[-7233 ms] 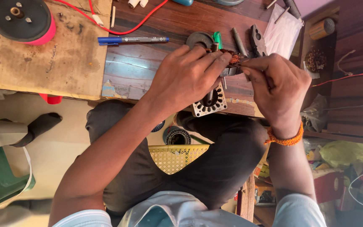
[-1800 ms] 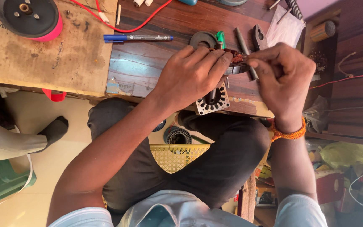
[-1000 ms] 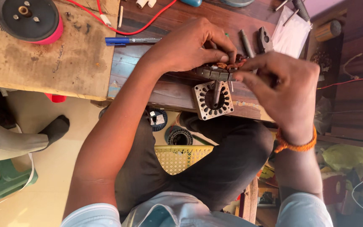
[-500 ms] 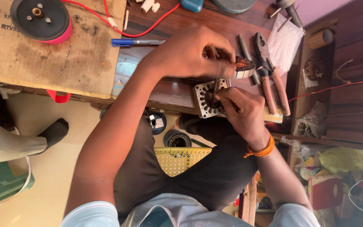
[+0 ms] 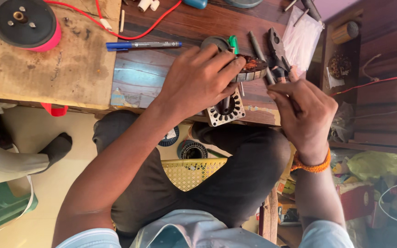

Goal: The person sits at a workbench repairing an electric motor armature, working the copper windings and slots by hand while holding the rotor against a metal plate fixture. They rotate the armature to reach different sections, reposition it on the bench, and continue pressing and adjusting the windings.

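Note:
My left hand [image 5: 198, 82] grips a round motor stator with copper windings [image 5: 253, 69], held on edge above the wooden table [image 5: 161, 73]. A bare slotted stator core [image 5: 226, 110] lies just below it at the table's front edge, partly under my left fingers. My right hand [image 5: 304, 115], with an orange band on the wrist, is curled over the reddish handles of the pliers [image 5: 276, 50], whose dark head lies right of the wound stator. The handles are mostly hidden under my fingers.
A blue marker [image 5: 143, 45] and red wire [image 5: 138, 27] lie on the table. A black wheel with a pink rim [image 5: 24, 23] sits on cardboard [image 5: 47, 73]. A yellow basket [image 5: 189, 172] is below my knees. Another person's socked foot [image 5: 56, 147] is at left.
My right hand left the bare stator core at the table edge and moved up and right onto the pliers. My left hand stays on the wound stator.

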`<control>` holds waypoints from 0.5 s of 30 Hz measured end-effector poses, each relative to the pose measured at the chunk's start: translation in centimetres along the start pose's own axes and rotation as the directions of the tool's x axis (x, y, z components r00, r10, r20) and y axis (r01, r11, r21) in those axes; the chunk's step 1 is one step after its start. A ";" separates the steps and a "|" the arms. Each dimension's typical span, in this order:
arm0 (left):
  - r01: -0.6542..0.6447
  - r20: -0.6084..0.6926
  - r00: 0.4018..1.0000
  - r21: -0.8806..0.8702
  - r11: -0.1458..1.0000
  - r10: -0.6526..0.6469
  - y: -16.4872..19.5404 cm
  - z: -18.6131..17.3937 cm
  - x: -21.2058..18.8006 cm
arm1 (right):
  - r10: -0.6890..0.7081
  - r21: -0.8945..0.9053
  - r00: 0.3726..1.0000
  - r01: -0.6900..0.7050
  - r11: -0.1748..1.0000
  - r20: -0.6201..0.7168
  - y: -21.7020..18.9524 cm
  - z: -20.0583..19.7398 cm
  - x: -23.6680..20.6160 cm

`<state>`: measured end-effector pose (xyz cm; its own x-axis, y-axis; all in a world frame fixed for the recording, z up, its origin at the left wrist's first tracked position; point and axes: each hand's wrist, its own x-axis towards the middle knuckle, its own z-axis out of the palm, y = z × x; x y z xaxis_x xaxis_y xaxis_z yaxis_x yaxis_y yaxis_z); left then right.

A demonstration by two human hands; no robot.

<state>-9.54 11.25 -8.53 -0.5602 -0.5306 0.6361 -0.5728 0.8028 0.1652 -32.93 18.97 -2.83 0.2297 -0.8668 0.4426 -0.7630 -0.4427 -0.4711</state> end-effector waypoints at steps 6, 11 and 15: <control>0.041 -0.019 0.999 -0.017 0.999 -0.041 0.4 0.1 0.0 | -0.052 -0.023 0.998 0.052 0.998 -0.023 0.7 0.9 2.7; 0.045 -0.015 0.999 -0.018 0.999 -0.045 0.5 -1.0 0.6 | -0.059 0.051 0.997 0.061 0.997 -0.042 2.3 2.6 5.0; 0.291 0.026 0.955 -0.284 0.913 -0.296 0.6 -1.6 1.9 | -0.178 0.109 0.983 0.181 0.977 -0.040 3.6 3.5 6.4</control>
<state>-9.99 11.14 -6.01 -0.3810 -0.7513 0.5388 -0.5160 0.6564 0.5504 -32.15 11.05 -4.38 0.3371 -0.7645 0.5495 -0.6385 -0.6145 -0.4633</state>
